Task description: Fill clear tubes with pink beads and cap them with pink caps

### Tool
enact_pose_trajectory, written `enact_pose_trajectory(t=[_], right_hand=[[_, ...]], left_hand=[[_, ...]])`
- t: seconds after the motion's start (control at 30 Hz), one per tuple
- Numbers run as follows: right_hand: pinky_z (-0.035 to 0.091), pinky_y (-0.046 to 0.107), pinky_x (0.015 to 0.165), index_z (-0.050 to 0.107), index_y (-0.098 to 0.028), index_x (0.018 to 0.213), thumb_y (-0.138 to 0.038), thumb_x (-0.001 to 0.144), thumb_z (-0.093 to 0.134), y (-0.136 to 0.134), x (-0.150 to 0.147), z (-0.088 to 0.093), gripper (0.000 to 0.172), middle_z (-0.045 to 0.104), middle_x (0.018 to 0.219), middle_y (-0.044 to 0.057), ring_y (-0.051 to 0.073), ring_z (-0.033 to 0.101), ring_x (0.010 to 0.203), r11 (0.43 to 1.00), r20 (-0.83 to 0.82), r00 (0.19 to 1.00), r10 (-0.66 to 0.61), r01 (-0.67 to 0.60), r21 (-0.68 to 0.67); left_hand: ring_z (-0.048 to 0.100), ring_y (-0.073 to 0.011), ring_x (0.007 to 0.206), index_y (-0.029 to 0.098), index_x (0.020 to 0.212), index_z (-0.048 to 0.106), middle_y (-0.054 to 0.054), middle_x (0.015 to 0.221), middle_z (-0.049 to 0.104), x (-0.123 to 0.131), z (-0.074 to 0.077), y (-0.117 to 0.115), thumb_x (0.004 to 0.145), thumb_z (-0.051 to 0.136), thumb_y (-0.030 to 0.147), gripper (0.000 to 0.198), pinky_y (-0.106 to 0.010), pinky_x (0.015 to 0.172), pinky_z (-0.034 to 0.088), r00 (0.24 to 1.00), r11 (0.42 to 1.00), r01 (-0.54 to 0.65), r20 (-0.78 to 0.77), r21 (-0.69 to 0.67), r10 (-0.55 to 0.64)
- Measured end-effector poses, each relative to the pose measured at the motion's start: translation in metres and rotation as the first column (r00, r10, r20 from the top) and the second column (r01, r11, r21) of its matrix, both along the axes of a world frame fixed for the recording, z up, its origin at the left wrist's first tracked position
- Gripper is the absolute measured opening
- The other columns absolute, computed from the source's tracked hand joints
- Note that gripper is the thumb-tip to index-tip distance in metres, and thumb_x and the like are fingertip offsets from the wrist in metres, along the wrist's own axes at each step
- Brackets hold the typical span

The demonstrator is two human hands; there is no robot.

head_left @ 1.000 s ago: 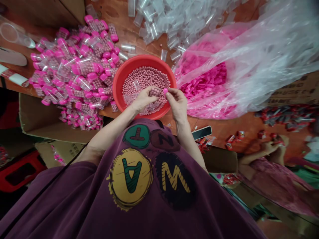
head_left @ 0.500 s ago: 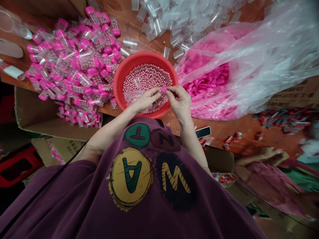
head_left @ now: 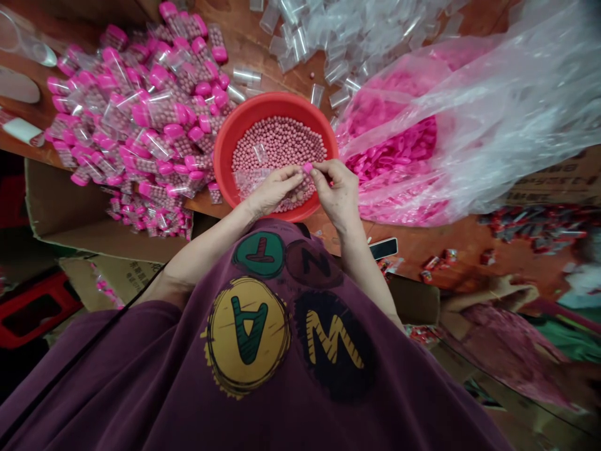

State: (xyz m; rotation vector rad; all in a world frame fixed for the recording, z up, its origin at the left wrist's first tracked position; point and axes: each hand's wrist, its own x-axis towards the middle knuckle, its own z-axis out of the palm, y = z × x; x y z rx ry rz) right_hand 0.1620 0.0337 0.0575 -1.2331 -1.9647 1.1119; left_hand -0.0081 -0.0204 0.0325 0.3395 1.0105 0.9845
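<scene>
From the head camera, both hands meet over the near edge of a round red plastic basin (head_left: 224, 147) filled with small pink beads (head_left: 282, 139). The right hand (head_left: 340, 194) pinches a small pink plastic cap (head_left: 308, 167) narrowly between thumb and forefinger. The left hand (head_left: 273, 189) is curled closed just beside it, apparently around a small clear plastic tube (head_left: 302, 183), though the fingers hide most of it. The cap sits right at the left fingertips, above the beads. To the left of the basin lies a heap of bead-filled clear tubes with pink caps (head_left: 141, 113), behind it a scatter of empty clear tubes (head_left: 338, 37), and to the right a large clear plastic bag of loose pink caps (head_left: 399, 150), all on a brown wooden table (head_left: 422, 241). A dark phone (head_left: 384, 248) lies at the table's edge, and another person's hand (head_left: 507, 288) shows far right. The grip on the cap looks slight, so it could slip into the beads. A tilted tube could spill its fill.
</scene>
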Motion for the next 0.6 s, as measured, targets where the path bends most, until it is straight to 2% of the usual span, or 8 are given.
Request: enact_pose_trajectory(t=[0.2, 0.4, 0.53, 0.6], right_hand=[[0.064, 0.047, 0.098, 0.079, -0.029, 0.109, -0.056, 0.113, 0.059, -0.006, -0.005, -0.008, 0.034, 0.078, 0.105, 0.004, 0.023, 0.074, 0.101, 0.998, -0.042, 0.999, -0.014, 0.016, 0.066], [0.06, 0.058, 0.117, 0.076, -0.031, 0.133, -0.049, 0.116, 0.048, -0.015, -0.012, -0.007, 0.037, 0.075, 0.124, 0.007, 0.028, 0.072, 0.124, 0.995, 0.004, 1.0, -0.018, 0.017, 0.095], [0.057, 0.063, 0.123, 0.074, -0.035, 0.139, -0.042, 0.112, 0.056, -0.01, -0.009, -0.012, 0.033, 0.072, 0.133, 0.007, 0.03, 0.068, 0.132, 0.994, -0.022, 0.994, 0.112, -0.111, 0.022], [0.058, 0.061, 0.122, 0.073, -0.037, 0.14, -0.046, 0.11, 0.061, -0.007, -0.006, -0.02, 0.033, 0.07, 0.137, 0.007, 0.029, 0.067, 0.133, 0.994, -0.061, 0.993, 0.098, -0.101, -0.041]], left_hand=[[0.055, -0.0078, 0.062, 0.019, 0.102, 0.071, 0.002, 0.081, 0.062, -0.004, 0.003, 0.001, 0.103, 0.081, 0.043, 0.025, -0.023, 0.058, 0.045, 0.999, 0.998, 0.0, -0.038, 0.063, 0.003], [0.054, -0.0062, 0.061, 0.019, 0.097, 0.068, 0.003, 0.077, 0.058, -0.001, 0.011, 0.006, 0.105, 0.078, 0.046, 0.029, -0.021, 0.059, 0.046, 0.991, 0.994, -0.079, -0.102, 0.081, 0.087], [0.052, -0.0063, 0.06, 0.02, 0.098, 0.068, 0.003, 0.076, 0.06, -0.004, 0.013, 0.005, 0.104, 0.078, 0.046, 0.028, -0.021, 0.057, 0.044, 0.981, 0.992, -0.12, -0.145, 0.043, 0.125], [0.053, -0.0065, 0.059, 0.02, 0.096, 0.069, 0.004, 0.074, 0.061, -0.01, 0.012, 0.003, 0.099, 0.083, 0.049, 0.033, -0.021, 0.055, 0.042, 0.981, 0.991, -0.124, -0.141, 0.051, 0.13]])
